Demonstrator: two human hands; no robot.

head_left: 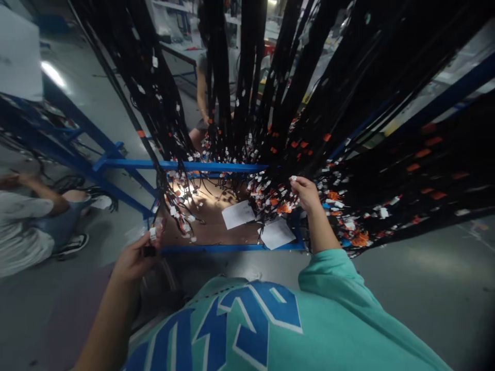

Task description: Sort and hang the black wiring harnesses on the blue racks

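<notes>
A: In the head view, where is the right hand (308, 195)?

B: Just past the visible right end of the blue rail (216, 166), on its near side. Thumb and fingertips are pinching a small white connector (294, 178).

A: And the left hand (133, 260)?

B: Below the rail's left part, well on the near side. Its thumb and fingers press together on a white plug (153, 233). Something dark shows under the plug; I can't tell what it is.

A: What hangs about the rail?

B: Black cable bundles (221, 62), mostly beyond it, their lower ends crowded with white and orange pieces (285, 208), some of them on the near side.

A: What lies below the rail?

B: A brown board (209, 229), with one paper sheet (237, 214) and, just right of that, a second sheet (276, 233).

A: Anyone else?

B: One person (21, 216) is low down, left of the rail. Another worker (201, 90) is beyond it, partly hidden by the bundles.
</notes>
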